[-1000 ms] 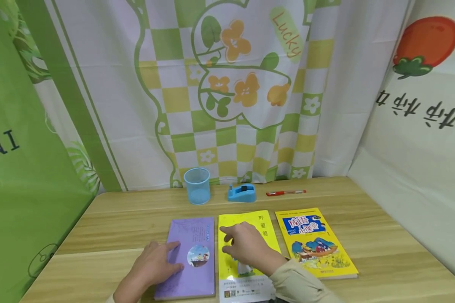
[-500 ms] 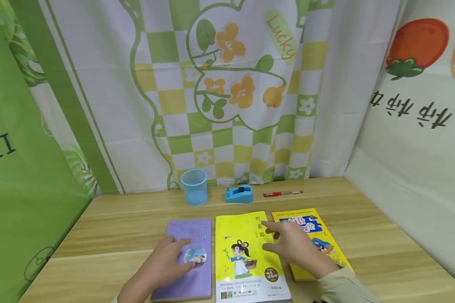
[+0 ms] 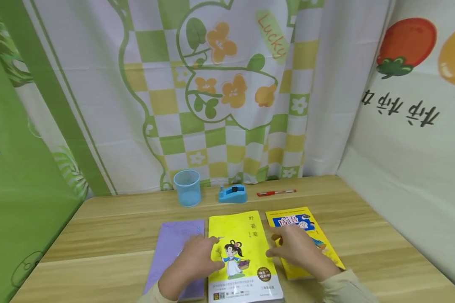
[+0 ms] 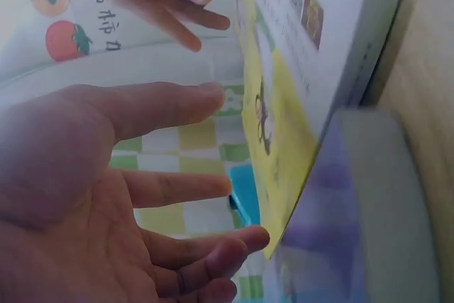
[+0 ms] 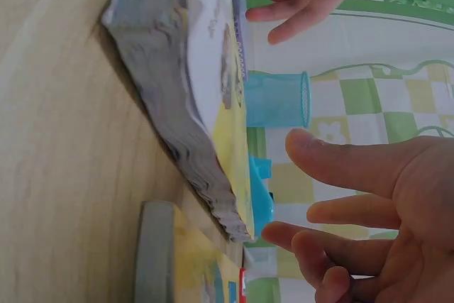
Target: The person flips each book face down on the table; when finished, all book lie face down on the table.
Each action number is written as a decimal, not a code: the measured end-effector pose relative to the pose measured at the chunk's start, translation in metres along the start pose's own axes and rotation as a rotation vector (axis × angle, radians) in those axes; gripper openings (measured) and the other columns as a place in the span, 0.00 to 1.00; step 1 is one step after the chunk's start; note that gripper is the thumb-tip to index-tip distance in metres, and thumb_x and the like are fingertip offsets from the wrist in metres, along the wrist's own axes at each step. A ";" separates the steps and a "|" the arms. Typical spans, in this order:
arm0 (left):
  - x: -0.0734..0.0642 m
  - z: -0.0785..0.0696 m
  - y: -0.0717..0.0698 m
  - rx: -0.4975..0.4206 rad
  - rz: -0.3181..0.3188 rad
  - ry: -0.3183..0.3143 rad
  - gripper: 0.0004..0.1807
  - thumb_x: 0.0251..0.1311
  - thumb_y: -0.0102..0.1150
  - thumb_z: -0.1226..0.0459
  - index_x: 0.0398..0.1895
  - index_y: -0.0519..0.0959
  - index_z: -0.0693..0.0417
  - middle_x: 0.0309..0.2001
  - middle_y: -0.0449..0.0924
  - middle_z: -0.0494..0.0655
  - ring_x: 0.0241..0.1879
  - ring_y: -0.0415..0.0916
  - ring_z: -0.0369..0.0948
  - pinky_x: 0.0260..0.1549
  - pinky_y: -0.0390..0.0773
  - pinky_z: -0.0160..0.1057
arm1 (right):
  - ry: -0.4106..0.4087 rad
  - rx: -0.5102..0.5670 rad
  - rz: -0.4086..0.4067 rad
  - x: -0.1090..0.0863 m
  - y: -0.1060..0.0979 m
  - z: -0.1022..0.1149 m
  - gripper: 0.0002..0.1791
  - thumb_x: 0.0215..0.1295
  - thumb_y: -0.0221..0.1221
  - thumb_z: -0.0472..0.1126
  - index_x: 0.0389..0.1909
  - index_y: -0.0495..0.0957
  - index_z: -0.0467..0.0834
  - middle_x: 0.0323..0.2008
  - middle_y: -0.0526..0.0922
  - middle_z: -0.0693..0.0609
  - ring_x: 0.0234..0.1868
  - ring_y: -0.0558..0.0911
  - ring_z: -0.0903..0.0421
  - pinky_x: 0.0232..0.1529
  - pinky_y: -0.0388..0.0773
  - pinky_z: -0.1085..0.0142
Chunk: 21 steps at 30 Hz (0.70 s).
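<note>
A yellow book [image 3: 233, 225] with a cartoon girl on its cover lies in the middle of the table. Over its left edge and the purple book [image 3: 167, 244] hovers my left hand [image 3: 193, 259], thumb and fingers spread, holding nothing. My right hand [image 3: 297, 250] is above the second yellow book [image 3: 286, 214], its fingertips near the middle book's right edge. In the right wrist view, the thick page block [image 5: 170, 104] of the middle book shows, and the right hand [image 5: 383, 225] has its thumb apart from the loosely bent fingers, with nothing between them.
Along the back of the table [image 3: 110, 227] stand a blue mesh pen cup [image 3: 187, 189] and a blue tape dispenser [image 3: 233, 194], with a red pen [image 3: 277, 192] lying to their right. A patterned curtain [image 3: 227, 139] hangs behind them.
My left hand has moved right, from the purple book to the middle book's left edge. My right hand has moved right, from over the middle book to its right side.
</note>
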<state>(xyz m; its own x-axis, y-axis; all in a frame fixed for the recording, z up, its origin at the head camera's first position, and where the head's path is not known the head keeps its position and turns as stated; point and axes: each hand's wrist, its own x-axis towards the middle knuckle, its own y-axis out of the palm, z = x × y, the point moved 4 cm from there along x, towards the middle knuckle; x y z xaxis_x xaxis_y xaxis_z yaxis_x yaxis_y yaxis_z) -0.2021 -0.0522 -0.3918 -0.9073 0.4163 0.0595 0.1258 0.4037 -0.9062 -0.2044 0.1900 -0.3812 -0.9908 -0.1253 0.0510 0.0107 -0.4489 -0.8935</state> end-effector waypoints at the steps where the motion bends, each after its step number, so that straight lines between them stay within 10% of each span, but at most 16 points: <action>1: 0.001 -0.001 0.002 -0.005 0.010 -0.028 0.31 0.46 0.75 0.56 0.53 0.82 0.64 0.46 0.85 0.57 0.48 0.77 0.57 0.54 0.73 0.61 | 0.001 0.001 0.005 0.000 0.001 0.000 0.28 0.43 0.80 0.45 0.49 0.87 0.42 0.34 0.87 0.53 0.35 0.80 0.59 0.36 0.79 0.61; 7: 0.001 -0.005 0.009 -0.017 0.045 -0.124 0.33 0.45 0.77 0.56 0.56 0.81 0.63 0.49 0.81 0.62 0.52 0.74 0.59 0.60 0.69 0.66 | 0.010 0.034 0.034 -0.001 0.005 0.000 0.28 0.44 0.80 0.45 0.49 0.87 0.42 0.37 0.89 0.51 0.37 0.83 0.57 0.37 0.81 0.60; 21: 0.000 -0.005 0.011 -0.031 0.057 -0.125 0.34 0.43 0.77 0.57 0.55 0.81 0.63 0.49 0.81 0.61 0.52 0.74 0.59 0.60 0.69 0.65 | -0.014 0.054 0.064 -0.001 0.015 0.002 0.31 0.44 0.80 0.43 0.53 0.85 0.41 0.39 0.89 0.51 0.38 0.84 0.57 0.39 0.82 0.60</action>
<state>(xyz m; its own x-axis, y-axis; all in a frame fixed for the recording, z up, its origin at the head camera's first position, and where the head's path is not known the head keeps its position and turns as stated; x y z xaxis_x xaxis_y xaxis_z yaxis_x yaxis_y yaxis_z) -0.1988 -0.0429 -0.3998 -0.9411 0.3349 -0.0458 0.1888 0.4085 -0.8930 -0.2028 0.1816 -0.3940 -0.9858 -0.1681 0.0010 0.0821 -0.4868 -0.8696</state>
